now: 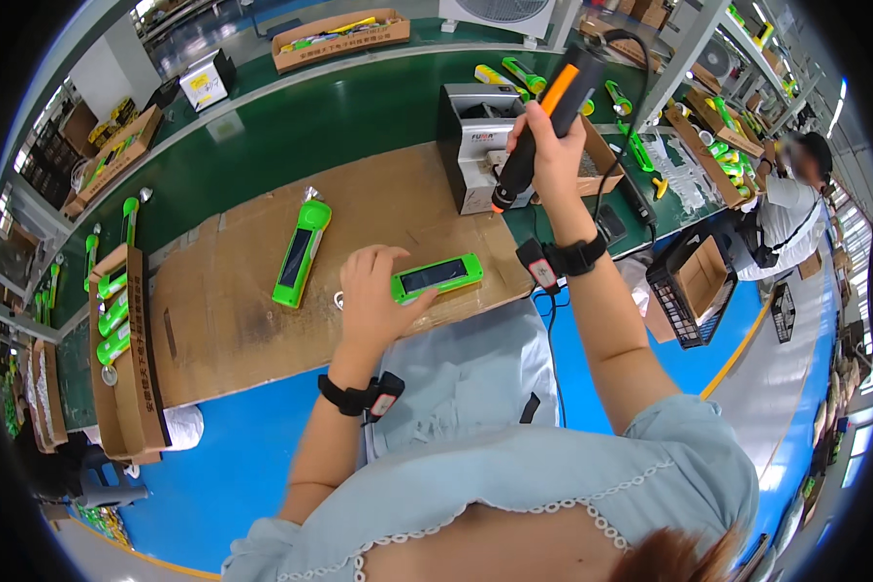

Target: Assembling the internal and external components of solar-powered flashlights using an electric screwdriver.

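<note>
Left hand [378,291] steadies green casing [436,276] (screwdriver [543,121] raised).

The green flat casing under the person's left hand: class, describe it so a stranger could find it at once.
Start at the brown cardboard sheet covering the green workbench. Near its right front edge lies a bright green, flat oblong casing with a dark panel, pinned by the left hand. Its twin, the green casing further left, lies untouched and angled away.
</note>
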`<control>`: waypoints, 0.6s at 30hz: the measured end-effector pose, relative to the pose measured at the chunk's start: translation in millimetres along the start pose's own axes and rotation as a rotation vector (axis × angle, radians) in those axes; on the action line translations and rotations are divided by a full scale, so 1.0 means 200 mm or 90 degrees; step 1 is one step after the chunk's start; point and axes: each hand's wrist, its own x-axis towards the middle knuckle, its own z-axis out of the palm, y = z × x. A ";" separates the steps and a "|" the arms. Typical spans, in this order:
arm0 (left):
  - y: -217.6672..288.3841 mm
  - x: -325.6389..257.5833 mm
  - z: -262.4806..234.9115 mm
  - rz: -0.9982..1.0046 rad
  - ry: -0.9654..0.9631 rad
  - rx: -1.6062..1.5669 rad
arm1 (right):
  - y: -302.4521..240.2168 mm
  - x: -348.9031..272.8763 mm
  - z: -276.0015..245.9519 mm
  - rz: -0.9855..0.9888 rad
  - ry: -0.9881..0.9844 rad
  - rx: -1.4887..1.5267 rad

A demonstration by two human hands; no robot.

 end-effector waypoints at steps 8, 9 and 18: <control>-0.16 -0.12 0.08 -0.032 -0.079 0.060 | -0.08 -0.38 0.25 0.004 -0.136 0.178; -0.16 -0.12 0.09 -0.048 -0.076 0.060 | -0.07 -0.41 0.28 0.013 -0.152 0.200; -0.18 -0.15 0.10 -0.061 -0.054 0.053 | -0.01 -0.56 0.39 0.023 -0.194 0.231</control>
